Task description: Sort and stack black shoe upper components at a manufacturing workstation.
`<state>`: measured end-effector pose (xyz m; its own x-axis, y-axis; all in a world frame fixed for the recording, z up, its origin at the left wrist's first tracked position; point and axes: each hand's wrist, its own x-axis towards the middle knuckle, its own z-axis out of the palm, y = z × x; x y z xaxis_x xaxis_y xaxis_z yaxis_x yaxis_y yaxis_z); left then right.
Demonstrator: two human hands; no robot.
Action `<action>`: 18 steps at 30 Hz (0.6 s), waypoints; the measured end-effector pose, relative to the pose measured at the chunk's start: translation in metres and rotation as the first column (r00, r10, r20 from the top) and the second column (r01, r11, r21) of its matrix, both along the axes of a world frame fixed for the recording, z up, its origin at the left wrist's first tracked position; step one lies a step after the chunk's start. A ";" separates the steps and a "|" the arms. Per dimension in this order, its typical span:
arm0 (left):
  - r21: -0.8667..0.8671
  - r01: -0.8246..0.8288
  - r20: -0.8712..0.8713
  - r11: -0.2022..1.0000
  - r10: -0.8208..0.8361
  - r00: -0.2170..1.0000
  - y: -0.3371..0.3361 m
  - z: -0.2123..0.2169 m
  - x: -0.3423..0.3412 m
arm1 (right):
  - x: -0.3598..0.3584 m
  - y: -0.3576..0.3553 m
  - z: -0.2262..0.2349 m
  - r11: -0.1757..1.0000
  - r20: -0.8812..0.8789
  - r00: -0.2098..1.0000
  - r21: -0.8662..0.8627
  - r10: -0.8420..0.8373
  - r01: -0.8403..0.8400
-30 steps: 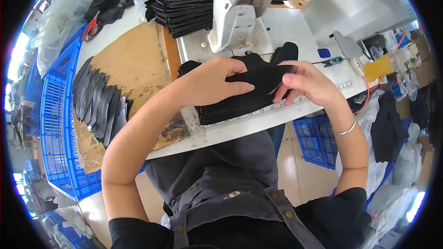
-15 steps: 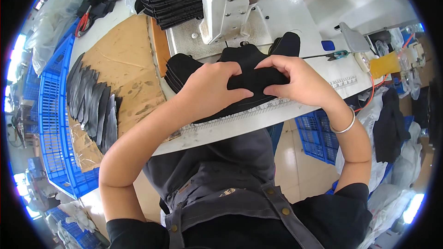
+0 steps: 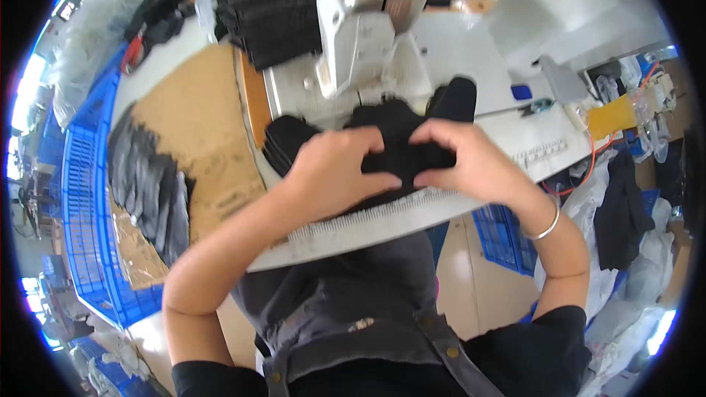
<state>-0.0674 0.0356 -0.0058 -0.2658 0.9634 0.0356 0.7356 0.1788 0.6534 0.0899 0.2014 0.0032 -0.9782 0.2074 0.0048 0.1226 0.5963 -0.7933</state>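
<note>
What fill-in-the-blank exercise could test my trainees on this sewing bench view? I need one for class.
1. Both hands, left hand and right hand, press on a ____ fabric piece.
2. The bracelet sits on the ____ wrist.
3. The crate left of the cardboard sheet is ____.

Missing words: black; right; blue

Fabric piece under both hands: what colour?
Black, plain. The fabric piece shows best in the head view, between both hands.

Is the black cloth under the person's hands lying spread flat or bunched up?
Bunched up. The black cloth humps between the left hand and right hand, whose fingers press it together in front of the sewing machine.
</note>
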 end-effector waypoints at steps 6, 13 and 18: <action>-0.137 0.025 -0.048 0.990 -0.032 0.998 -0.002 -0.001 0.008 | 0.009 0.000 -0.013 0.997 0.005 0.998 0.040 0.058 -0.059; -0.218 -0.008 -0.128 0.976 -0.021 0.992 0.002 0.004 0.011 | 0.002 -0.005 -0.017 0.988 -0.003 1.000 0.156 0.004 -0.003; -0.236 -0.049 -0.117 0.970 0.022 0.993 0.002 0.006 0.004 | -0.010 0.002 -0.025 0.992 -0.013 1.000 0.123 -0.008 0.009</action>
